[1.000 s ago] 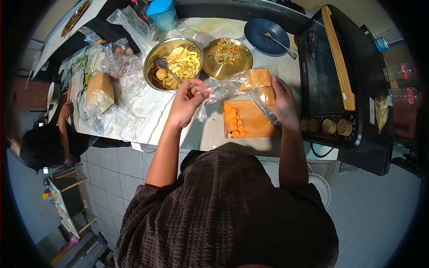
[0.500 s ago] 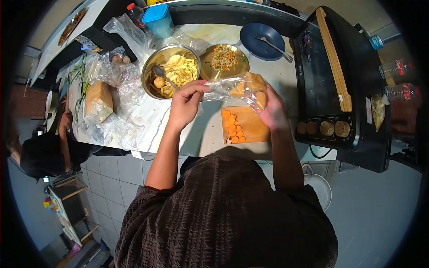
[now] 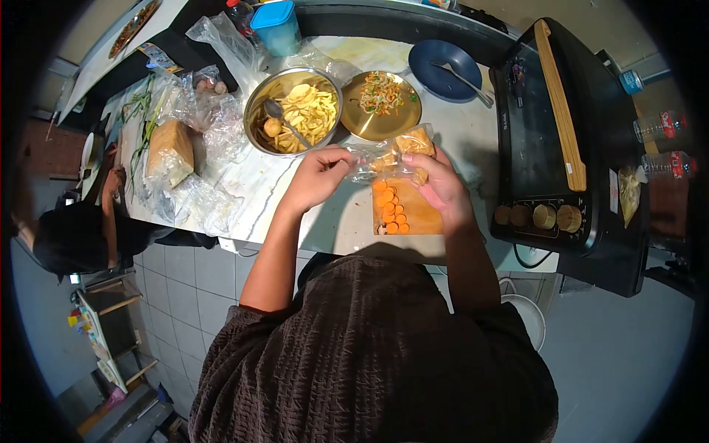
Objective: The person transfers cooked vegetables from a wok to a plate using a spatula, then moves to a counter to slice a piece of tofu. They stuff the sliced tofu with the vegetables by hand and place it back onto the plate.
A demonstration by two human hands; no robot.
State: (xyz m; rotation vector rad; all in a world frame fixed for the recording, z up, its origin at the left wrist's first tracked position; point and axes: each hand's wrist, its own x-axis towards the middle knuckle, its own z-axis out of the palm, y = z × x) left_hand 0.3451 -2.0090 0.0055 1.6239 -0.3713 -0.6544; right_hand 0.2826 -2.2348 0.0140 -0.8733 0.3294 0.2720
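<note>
A clear plastic bag [image 3: 360, 164] is stretched between my two hands above the counter. Golden-brown chunks [image 3: 415, 142], perhaps fried tofu, sit in its right part. My left hand [image 3: 321, 177] pinches the bag's left end, fingers closed. At the other end, my right hand [image 3: 443, 181] grips the bag around the chunks, thumb lying across them. Below is an orange-brown cutting board [image 3: 425, 214] with sliced carrot rounds [image 3: 389, 203], partly covered by the bag and right hand. Just beyond the bag stand a steel bowl [image 3: 251, 131] of pale cut strips and a gold plate [image 3: 362, 129] of shredded vegetables.
A dark blue plate [image 3: 432, 55] with a fork lies at the back. To the right stands a black oven [image 3: 532, 133]. Bread [image 3: 171, 151] in plastic, crumpled bags [image 3: 214, 210] and a blue-lidded container [image 3: 277, 37] are left. Another person [image 3: 70, 236] works at far left.
The bag and both hands are lower and nearer the cutting board. My right thumb now lies over the chunks. The camera view has shifted slightly.
</note>
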